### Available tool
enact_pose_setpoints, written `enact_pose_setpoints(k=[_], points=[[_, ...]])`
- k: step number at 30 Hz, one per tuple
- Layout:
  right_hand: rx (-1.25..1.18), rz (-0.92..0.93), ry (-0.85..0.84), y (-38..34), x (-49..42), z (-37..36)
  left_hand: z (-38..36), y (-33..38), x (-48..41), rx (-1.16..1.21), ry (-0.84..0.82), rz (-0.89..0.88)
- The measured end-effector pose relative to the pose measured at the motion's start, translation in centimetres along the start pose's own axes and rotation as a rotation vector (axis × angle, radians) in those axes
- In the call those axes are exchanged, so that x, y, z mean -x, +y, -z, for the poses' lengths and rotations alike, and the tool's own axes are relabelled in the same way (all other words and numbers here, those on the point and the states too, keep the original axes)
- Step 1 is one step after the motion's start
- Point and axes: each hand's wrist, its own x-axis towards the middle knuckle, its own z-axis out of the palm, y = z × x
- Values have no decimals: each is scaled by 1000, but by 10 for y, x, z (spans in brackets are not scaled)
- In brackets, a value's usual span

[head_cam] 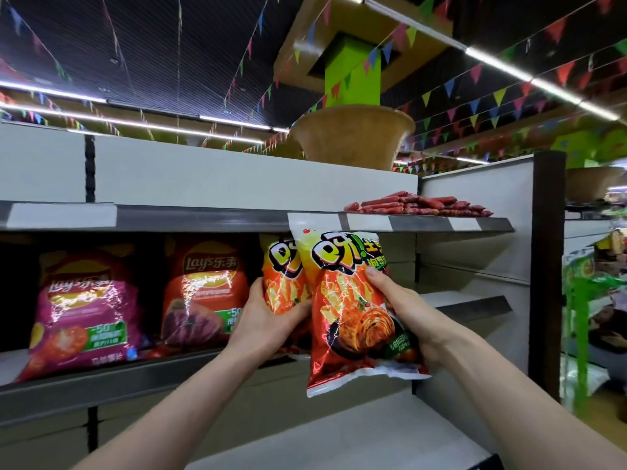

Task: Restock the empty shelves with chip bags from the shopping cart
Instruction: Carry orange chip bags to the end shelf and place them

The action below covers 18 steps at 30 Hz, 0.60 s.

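The stocking step is in hand: the left hand (271, 317) curls its fingers round an orange fries bag (283, 276) standing at the right end of the middle shelf (135, 378), while the right hand (403, 310) grips a matching red fries bag (353, 320) just in front, thumb on its face. Next, I judge, the near bag wants sliding upright beside the first. Left of them stand a pink bag (81, 310) and an orange-red bag (203, 293), both reading "Lay's 乐事" with "-50" on green; the fries bags' cartoon lettering is only partly legible.

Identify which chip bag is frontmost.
The rightmost fries bag, in the right hand; it overlaps its twin in the left hand. The pink Lay's and orange Lay's stand on the shelf.
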Motion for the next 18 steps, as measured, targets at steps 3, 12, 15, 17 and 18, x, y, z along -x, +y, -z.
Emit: enact_pose_setpoints(k=[3,12,15,17,18], points=[[14,-25,-69,0,-16,18,-11,6,-5,-6,52,13],[63,-78,-336,12,-66,86,-47,23,-6,-22,224,108],[32,-81,-380,12,-85,102,-56,29,-7,-10,279,130],[43,-83,-402,12,-95,108,-61,32,-5,-7,305,144],[51,-77,-414,12,-100,111,-63,35,-4,0,315,146]])
